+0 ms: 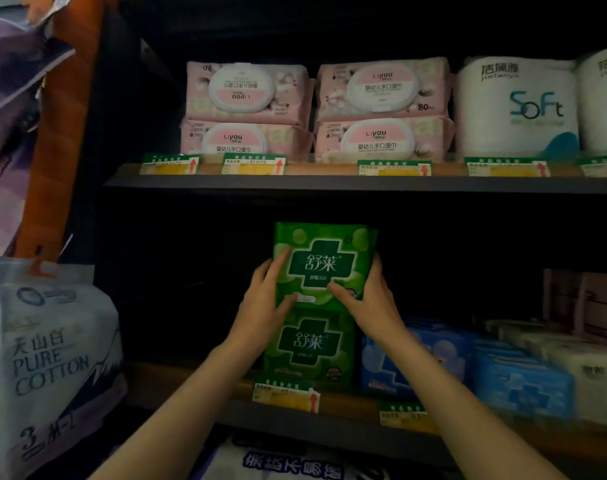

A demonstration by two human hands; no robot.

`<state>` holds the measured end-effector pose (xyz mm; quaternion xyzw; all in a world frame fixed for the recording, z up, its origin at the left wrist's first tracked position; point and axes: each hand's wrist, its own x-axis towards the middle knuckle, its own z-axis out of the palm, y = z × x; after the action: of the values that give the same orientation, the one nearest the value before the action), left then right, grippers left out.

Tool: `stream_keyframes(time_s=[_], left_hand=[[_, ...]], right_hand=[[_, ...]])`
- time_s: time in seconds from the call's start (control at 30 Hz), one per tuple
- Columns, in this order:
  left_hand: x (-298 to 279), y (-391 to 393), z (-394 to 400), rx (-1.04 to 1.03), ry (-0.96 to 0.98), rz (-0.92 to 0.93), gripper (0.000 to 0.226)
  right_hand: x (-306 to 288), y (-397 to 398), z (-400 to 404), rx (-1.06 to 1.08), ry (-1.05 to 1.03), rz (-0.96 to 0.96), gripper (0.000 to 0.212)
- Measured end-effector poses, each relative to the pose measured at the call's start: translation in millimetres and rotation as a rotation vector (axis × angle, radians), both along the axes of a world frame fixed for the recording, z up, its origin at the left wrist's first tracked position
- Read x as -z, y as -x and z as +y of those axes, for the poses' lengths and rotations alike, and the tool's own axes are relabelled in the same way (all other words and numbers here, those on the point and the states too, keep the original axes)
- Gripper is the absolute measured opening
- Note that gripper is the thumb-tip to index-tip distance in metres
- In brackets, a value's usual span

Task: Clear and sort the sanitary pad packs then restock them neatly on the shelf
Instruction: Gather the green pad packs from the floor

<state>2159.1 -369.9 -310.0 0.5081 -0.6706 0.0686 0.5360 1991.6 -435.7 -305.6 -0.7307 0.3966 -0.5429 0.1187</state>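
Observation:
A green sanitary pad pack (pixel 324 261) stands upright on top of a second green pack (pixel 310 348) on the lower shelf (pixel 191 379). My left hand (pixel 264 306) grips the upper pack's left edge, fingers on its front. My right hand (pixel 371 299) grips its right edge, thumb across the lower front. Blue pad packs (pixel 416 358) stand just right of the green ones, with more blue packs (pixel 523 379) and white packs (pixel 579 358) lying further right.
The upper shelf holds pink wet-wipe packs (pixel 315 109) and white tissue rolls (pixel 516 105). A large white "Pure Cotton" bag (pixel 49 351) stands at the left. Price tags (pixel 284 393) line the shelf edges. The lower shelf left of the green packs is dark.

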Motion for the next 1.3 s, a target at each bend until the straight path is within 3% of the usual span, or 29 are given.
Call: stream_keyframes(time_s=[0.1,0.2,0.27,0.33,0.43,0.6,0.83,0.9,1.0,1.07,1.2,1.3], left_hand=[[4,0,-12,-0.017,-0.035,0.015,0.071],[-1,-3,-19,-0.111,-0.086,-0.052,0.069],[-1,-2,-17,-0.207,-0.104,-0.131,0.069],[3,3,-11,-0.351,-0.099,-0.240,0.070],[20,7,-6,-0.459,0.043,-0.400,0.074],[36,8,-9,-0.422,-0.017,-0.433,0.072],[24,11,16,-0.447,-0.193,-0.486,0.064],[36,12,37,-0.421,-0.099,-0.425,0.056],[85,18,87,-0.276,0.193,-0.310,0.041],[137,23,131,-0.146,0.212,-0.322,0.037],[258,22,199,0.049,0.006,-0.456,0.032],[348,14,227,0.014,-0.328,-0.604,0.038]], right_hand=[[-7,-7,-7,0.011,-0.075,0.058,0.099],[-14,-12,-7,0.188,-0.162,0.189,0.094],[-12,-17,6,0.390,0.027,0.277,0.088],[-2,-22,17,0.540,0.414,0.410,0.084],[14,-25,16,0.527,0.623,0.580,0.081],[16,-18,12,0.446,0.541,0.702,0.086],[1,-11,42,0.408,0.377,0.897,0.074],[3,-5,59,0.351,0.343,0.839,0.070],[47,19,98,0.243,0.458,0.600,0.055],[101,42,136,0.145,0.482,0.583,0.044],[221,78,201,-0.105,0.265,0.691,0.034],[311,82,238,-0.225,0.030,0.809,0.036]])
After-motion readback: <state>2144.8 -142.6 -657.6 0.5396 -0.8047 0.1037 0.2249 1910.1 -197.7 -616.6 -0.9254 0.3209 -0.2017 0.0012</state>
